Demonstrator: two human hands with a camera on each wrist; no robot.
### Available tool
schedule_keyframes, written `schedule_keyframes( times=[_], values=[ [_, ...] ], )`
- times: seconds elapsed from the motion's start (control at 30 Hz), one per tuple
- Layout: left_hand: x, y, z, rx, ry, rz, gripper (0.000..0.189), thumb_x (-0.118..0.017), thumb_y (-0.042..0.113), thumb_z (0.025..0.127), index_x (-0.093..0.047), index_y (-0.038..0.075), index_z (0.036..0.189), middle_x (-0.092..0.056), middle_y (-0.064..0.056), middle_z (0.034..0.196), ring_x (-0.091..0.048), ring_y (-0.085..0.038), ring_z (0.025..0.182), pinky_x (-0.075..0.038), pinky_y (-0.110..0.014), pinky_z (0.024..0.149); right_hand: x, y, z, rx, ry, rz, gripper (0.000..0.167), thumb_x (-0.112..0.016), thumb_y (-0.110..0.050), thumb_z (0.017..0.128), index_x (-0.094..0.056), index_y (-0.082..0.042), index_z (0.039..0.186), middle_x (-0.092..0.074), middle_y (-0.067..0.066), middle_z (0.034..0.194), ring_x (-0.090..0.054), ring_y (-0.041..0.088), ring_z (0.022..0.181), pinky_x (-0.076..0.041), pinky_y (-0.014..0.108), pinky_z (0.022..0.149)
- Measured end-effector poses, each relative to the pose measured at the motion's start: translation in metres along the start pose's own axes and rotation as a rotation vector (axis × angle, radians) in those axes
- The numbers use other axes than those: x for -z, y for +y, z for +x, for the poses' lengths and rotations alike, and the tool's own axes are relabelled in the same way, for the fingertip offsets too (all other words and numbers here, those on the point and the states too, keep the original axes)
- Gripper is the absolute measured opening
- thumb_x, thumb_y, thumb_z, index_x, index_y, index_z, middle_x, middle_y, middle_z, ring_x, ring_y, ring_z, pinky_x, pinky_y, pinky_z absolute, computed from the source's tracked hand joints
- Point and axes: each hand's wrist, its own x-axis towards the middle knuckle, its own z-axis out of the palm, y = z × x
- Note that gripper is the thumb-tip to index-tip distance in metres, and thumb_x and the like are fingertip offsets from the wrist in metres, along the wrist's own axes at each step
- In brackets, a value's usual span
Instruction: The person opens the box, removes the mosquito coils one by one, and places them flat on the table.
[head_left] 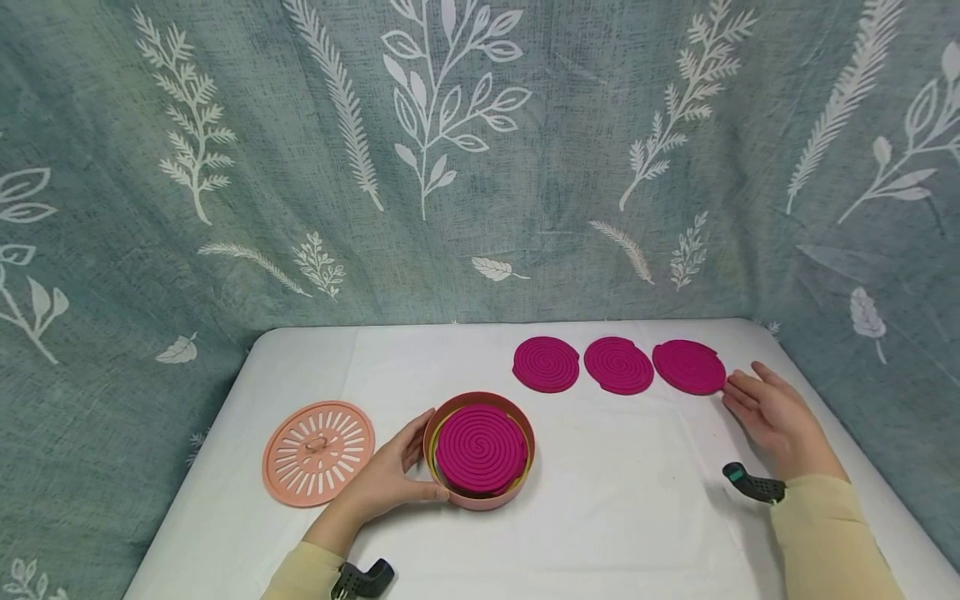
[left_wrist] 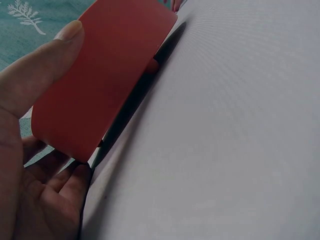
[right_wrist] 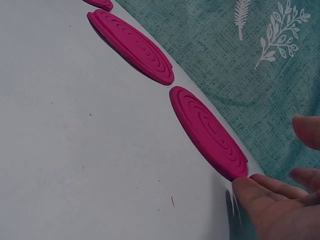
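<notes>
The rightmost coaster (head_left: 689, 367) lies flat, its edge touched by the right hand (head_left: 776, 412), fingers outstretched. Two more coasters (head_left: 546, 364) sit beside it. Nearer, the left hand (head_left: 393, 475) grips a round box (head_left: 480, 503) containing another coaster (head_left: 480, 450); a slotted lid (head_left: 317, 460) rests left on the white surface (head_left: 600, 508).

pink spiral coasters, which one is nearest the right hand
The rightmost coaster of the row of three: the right hand is at its edge; the middle coaster, left coaster and the coaster in the round box lie farther off.
</notes>
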Motion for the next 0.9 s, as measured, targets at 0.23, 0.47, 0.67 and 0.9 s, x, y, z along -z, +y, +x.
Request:
schedule_keyframes(
  times=[0.23, 0.47, 0.67, 0.9],
  values=[
    [0.001, -0.001, 0.0, -0.005, -0.007, -0.001, 0.123, -0.096, 0.038, 0.06, -0.024, 0.022, 0.158, -0.03, 0.008, 0.156, -0.032, -0.01, 0.141, -0.031, -0.02, 0.112, 0.001, 0.003, -0.005, 0.006, 0.018, 0.01, 0.091, -0.056, -0.009, 0.101, 0.012, -0.036, 0.156, 0.002, -0.004, 0.164, -0.011, 0.014, 0.148, -0.011, 0.036, 0.119],
    [0.002, -0.003, 0.0, -0.027, -0.015, -0.015, 0.125, -0.097, 0.036, 0.059, -0.023, 0.022, 0.159, -0.029, 0.009, 0.157, -0.031, -0.01, 0.142, -0.03, -0.018, 0.112, -0.009, 0.0, -0.014, 0.064, -0.042, -0.02, 0.09, -0.058, -0.006, 0.099, 0.004, -0.032, 0.159, -0.057, -0.004, 0.118, -0.062, 0.011, 0.108, -0.035, 0.033, 0.113],
    [0.002, -0.006, 0.0, -0.035, -0.013, -0.018, 0.123, -0.097, 0.035, 0.06, -0.023, 0.024, 0.158, -0.029, 0.01, 0.157, -0.03, -0.009, 0.142, -0.03, -0.018, 0.112, -0.041, -0.001, -0.021, 0.121, -0.135, -0.104, 0.083, -0.055, -0.007, 0.101, 0.0, -0.022, 0.16, -0.054, -0.005, 0.12, -0.062, 0.009, 0.108, -0.041, 0.031, 0.108],
    [0.002, -0.006, 0.0, -0.036, -0.024, -0.042, 0.122, -0.096, 0.033, 0.061, -0.023, 0.023, 0.159, -0.028, 0.01, 0.157, -0.029, -0.01, 0.143, -0.029, -0.02, 0.113, -0.081, 0.008, -0.027, 0.173, -0.179, -0.318, 0.08, -0.058, -0.015, 0.101, -0.003, -0.009, 0.16, -0.044, 0.004, 0.135, -0.061, 0.007, 0.109, -0.046, 0.029, 0.102]
  ],
)
